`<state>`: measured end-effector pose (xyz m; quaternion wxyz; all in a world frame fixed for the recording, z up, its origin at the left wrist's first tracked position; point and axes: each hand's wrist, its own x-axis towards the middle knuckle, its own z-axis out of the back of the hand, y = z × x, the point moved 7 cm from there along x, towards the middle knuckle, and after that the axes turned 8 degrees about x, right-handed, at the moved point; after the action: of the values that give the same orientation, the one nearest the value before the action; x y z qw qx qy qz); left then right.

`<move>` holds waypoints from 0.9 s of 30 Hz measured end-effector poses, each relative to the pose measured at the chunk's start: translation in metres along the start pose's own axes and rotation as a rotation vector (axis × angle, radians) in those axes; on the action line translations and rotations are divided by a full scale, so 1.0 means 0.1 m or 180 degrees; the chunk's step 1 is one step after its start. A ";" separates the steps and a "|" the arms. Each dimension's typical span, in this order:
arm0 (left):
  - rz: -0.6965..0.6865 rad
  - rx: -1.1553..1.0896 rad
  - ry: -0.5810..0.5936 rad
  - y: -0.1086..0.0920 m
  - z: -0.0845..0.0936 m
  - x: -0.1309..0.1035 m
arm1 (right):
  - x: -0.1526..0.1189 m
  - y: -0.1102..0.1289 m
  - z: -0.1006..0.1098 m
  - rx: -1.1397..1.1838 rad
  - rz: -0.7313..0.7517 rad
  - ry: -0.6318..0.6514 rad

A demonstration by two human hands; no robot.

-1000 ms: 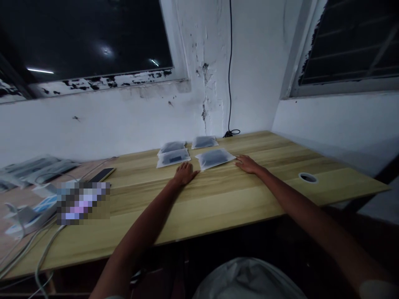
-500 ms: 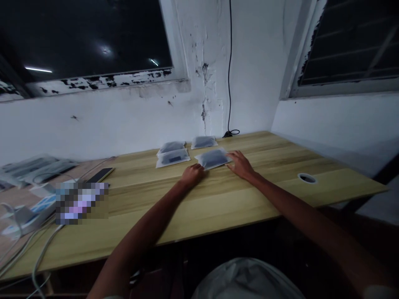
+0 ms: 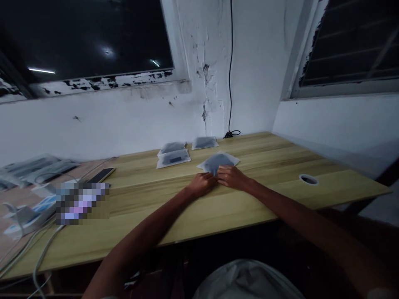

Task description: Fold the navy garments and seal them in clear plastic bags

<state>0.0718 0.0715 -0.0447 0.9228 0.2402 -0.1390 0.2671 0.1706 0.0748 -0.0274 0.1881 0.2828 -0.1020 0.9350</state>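
Note:
A frosted plastic bag (image 3: 218,160) with something dark inside lies on the wooden table, turned so that one corner points toward me. At that near corner my left hand (image 3: 202,184) and my right hand (image 3: 231,177) meet, fingers curled and closed on the bag's edge. Their fingertips are close together and partly hidden. Behind and to the left, two similar frosted bags lie one behind the other, the front bag (image 3: 173,158) partly covering the rear bag (image 3: 171,147). Another frosted bag (image 3: 205,142) rests farther back, near the wall.
On the left are a phone (image 3: 101,175), a power strip (image 3: 34,222) with plugs and cables, and a pile of plastic-wrapped items (image 3: 40,170). A round cable hole (image 3: 308,179) is at the right. A black cable (image 3: 230,83) hangs down the wall to the table.
My right hand has moved from the bag's right side to its near corner, beside my left hand, which shifted slightly right and closer. The bag has turned, its corner now facing me.

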 end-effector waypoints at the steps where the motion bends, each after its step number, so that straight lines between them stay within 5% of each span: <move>1: -0.0013 -0.0045 -0.0013 0.01 0.01 -0.01 | 0.00 -0.02 0.02 0.0051 0.0008 0.0005; 4: 0.0160 -0.0290 -0.0187 0.12 0.06 -0.03 | -0.08 -0.24 0.14 0.0142 -0.0145 -0.0047; 11: 0.1062 -0.1089 -0.0869 0.70 0.20 -0.18 | -0.53 -1.09 0.54 -0.0168 -0.1447 -0.0652; 19: 0.1562 -0.1921 -0.1062 0.78 0.10 -0.27 | -0.49 -1.03 0.51 0.0765 -0.1704 -0.1058; 27: 0.1657 -0.0998 -0.0782 0.83 -0.04 -0.26 | -0.41 -0.92 0.46 0.0514 -0.1575 -0.0987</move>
<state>0.0052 0.1242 -0.0276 0.8257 0.0820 -0.3454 0.4385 0.2630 0.1329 -0.0050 0.3692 0.4525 0.0171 0.8115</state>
